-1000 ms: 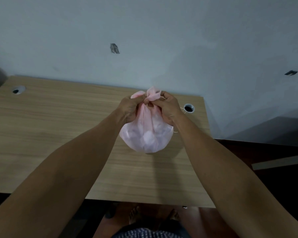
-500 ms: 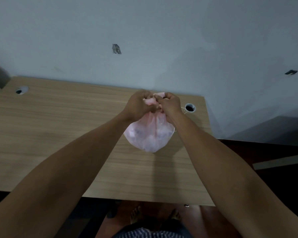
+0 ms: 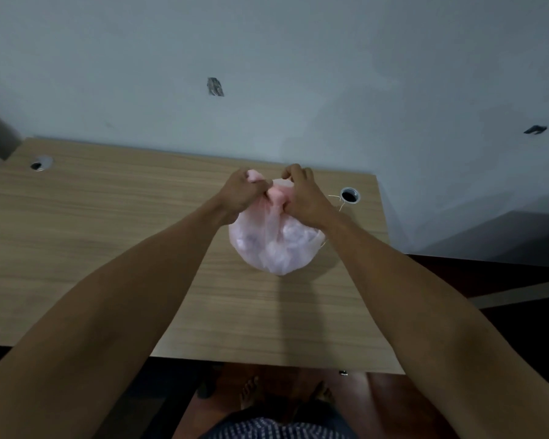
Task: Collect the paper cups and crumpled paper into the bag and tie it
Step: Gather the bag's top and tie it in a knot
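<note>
Your left hand (image 3: 241,194) and right hand (image 3: 305,198) meet over the far right part of the wooden bench (image 3: 108,236). Both are clenched on the gathered neck of a pink plastic bag (image 3: 273,245). Left fingers curl round a bunched tail of plastic at the far left of the neck. Right fingers pinch the other tail, and a twisted knot of pink shows between the two hands.

The bag hangs round and full below your hands, over the bench near its right side. Its underside reaches about to the bench top; whether it touches, you cannot tell from here. Pale lumps show through the thin plastic; what they are cannot be made out.

A round cable hole (image 3: 350,195) sits in the bench just right of your right hand, with a thin pale cord (image 3: 336,198) beside it. A second cable hole (image 3: 40,163) lies at the far left corner. Behind the bench stands a pale grey wall (image 3: 298,74) with a small dark mark (image 3: 215,87) above the hands and another (image 3: 534,129) far right. Your bare feet (image 3: 251,392) show on the reddish floor below the near edge.
</note>
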Motion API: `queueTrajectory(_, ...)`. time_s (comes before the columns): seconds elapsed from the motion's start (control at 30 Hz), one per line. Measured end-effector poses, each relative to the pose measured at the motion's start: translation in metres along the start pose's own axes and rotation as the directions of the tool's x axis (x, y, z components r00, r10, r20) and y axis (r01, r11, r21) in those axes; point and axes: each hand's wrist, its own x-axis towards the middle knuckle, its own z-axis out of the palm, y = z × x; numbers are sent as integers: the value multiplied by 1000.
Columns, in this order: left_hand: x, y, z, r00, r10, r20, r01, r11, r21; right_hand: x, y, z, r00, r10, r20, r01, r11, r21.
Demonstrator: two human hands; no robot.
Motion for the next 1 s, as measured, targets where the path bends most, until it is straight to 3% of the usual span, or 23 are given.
queueTrajectory(0.13, -3, -8, 6, 1000, -12, 19, 15, 987, -158, -9, 3, 7, 987, -155, -53, 147, 980, -131)
queueTrajectory(0.23, -1, -15, 4, 998, -33, -57, 24, 987, -158, -19, 4, 8, 924, -349, -153, 267, 879, -396)
queueTrajectory(0.3, 1, -19, 1, 997, -42, -66, 31, 987, -156, -23, 3, 4, 876, -469, -109, 334, 755, -564)
queueTrajectory(0.37, 3, -21, 1, 995, -62, -79, 49, 986, -158, -23, 2, 1, 870, -492, -25, 382, 706, -596)
queueTrajectory(0.43, 5, -24, 0, 990, -94, -105, 78, 986, -151, -21, -1, 1, 902, -428, -54, 338, 779, -528)
queueTrajectory(0.5, 8, -28, -2, 978, -126, -167, 109, 988, -109, -17, -1, 2, 950, -278, -144, 190, 878, -440)
queueTrajectory(0.57, 11, -34, -6, 954, -147, -260, 146, 989, -20, -15, 5, 3, 987, -94, -127, 33, 908, -417)
queueTrajectory(0.67, 14, -48, -21, 907, -175, -384, 235, 965, 114, -13, 18, 0, 997, 58, -49, -72, 917, -393)
queueTrajectory(0.87, 11, -68, -50, 861, -217, -461, 304, 945, 123, -19, 43, -6, 994, 21, 105, 35, 862, -505)
queueTrajectory(0.93, 9, -70, -51, 856, -206, -475, 318, 933, 169, -18, 43, -4, 991, 52, 119, 8, 890, -456)
queueTrajectory(1.0, 6, -66, -50, 862, -123, -493, 295, 911, 288, -14, 37, -3, 987, 143, 74, -120, 958, -261)
